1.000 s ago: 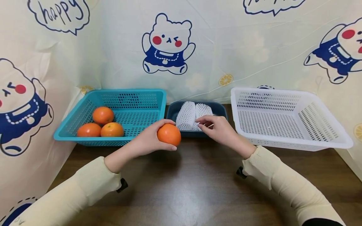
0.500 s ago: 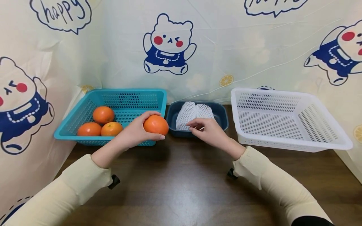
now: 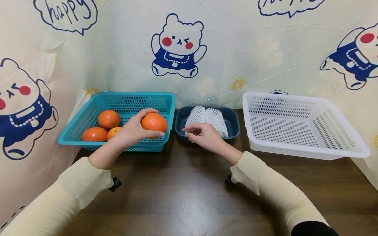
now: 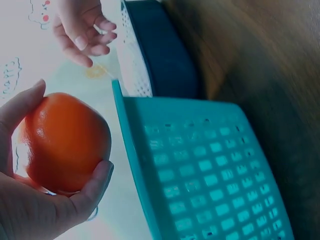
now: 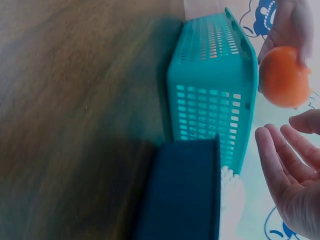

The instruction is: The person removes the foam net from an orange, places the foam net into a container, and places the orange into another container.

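Observation:
My left hand (image 3: 131, 131) holds an orange (image 3: 155, 122) between thumb and fingers, over the right end of the teal basket (image 3: 144, 148). In the left wrist view the orange (image 4: 67, 142) is raised beside the basket's rim, smooth and bare. Three more oranges (image 3: 109, 119) lie in the basket's left part, one partly hidden behind my left hand. My right hand (image 3: 208, 137) hovers over the front left of a dark blue tray (image 3: 234, 123), fingers loosely bent and holding nothing. White foam net sleeves (image 3: 217, 121) lie in that tray. In the right wrist view the right fingers (image 5: 282, 160) point toward the held orange.
To the right of the tray stands a white perforated basket (image 3: 295, 149) with nothing in it. All three containers are lined up along the back of the brown wooden table (image 3: 183, 196). A cartoon-printed cloth (image 3: 224, 52) hangs behind and at the sides.
My left hand has carried the orange leftward and back, from in front of the tray to over the teal basket. My right hand has shifted left across the tray's front, still without holding anything.

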A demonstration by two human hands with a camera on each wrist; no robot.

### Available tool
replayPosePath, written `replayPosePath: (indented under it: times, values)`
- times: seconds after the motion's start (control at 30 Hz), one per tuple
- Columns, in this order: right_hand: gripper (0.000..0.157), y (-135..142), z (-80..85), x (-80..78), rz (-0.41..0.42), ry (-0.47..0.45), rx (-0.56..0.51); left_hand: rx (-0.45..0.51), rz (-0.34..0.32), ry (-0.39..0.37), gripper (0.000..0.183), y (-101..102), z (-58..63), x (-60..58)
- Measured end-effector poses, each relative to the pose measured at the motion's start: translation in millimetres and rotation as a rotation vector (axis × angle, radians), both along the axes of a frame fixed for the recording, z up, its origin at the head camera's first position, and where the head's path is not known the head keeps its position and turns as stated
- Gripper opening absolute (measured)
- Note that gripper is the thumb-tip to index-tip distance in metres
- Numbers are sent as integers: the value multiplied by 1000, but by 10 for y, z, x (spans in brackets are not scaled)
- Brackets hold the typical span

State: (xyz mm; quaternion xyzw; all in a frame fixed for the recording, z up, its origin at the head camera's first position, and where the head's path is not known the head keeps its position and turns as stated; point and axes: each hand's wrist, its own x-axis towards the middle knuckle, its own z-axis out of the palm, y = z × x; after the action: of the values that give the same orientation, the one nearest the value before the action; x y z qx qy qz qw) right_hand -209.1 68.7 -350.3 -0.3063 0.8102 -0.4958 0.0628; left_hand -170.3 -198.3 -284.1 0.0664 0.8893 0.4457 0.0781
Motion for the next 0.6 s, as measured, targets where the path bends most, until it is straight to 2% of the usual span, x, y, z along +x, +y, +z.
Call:
replayPosePath:
  times: [0.3,0.6]
  values:
    - [30,-165,-116,-28,49,-255,-119,14,60,-14,84,-157,-15,-96]
    - [41,-325,-240,-13,39,-473,-261,-13,129,-8,81,-240,-72,-226]
